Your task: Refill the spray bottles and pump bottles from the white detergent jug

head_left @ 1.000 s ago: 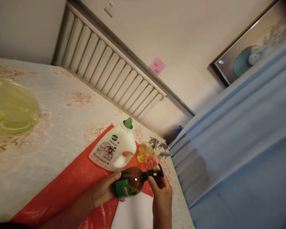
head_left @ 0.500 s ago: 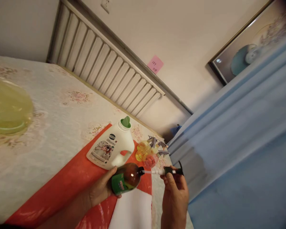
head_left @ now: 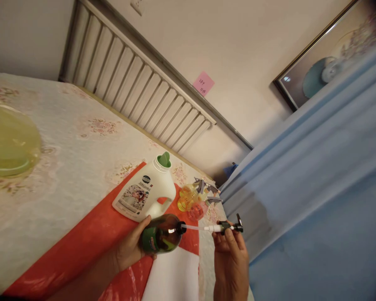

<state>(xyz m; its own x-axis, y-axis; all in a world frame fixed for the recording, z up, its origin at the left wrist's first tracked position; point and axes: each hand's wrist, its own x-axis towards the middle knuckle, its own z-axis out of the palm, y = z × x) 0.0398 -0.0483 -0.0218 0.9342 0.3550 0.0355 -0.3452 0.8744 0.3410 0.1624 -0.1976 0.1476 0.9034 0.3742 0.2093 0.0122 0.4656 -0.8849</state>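
Note:
My left hand (head_left: 133, 246) is wrapped round a brown see-through bottle (head_left: 167, 230) with a green label, its black neck pointing right. In my right hand (head_left: 230, 255) I pinch a pump head (head_left: 225, 227), black with a white stem. Its thin clear tube reaches left to the bottle's mouth, with the end still in the neck. Just beyond the bottle stands a white detergent jug (head_left: 153, 188) with a handle, a picture label and a green pouring spout, without a cap on top.
Yellow and pink spray bottles (head_left: 188, 198) with grey triggers stand beyond the pump. Red cloth (head_left: 90, 225) and a white sheet (head_left: 175, 276) lie on the flowered tablecloth (head_left: 75, 167). A yellow see-through basin (head_left: 12, 138) is far left. A blue curtain (head_left: 301, 167) hangs right.
My right hand has drawn the pump slightly further from the bottle, so more tube shows. The bottle has turned and shifted a little left in my left hand.

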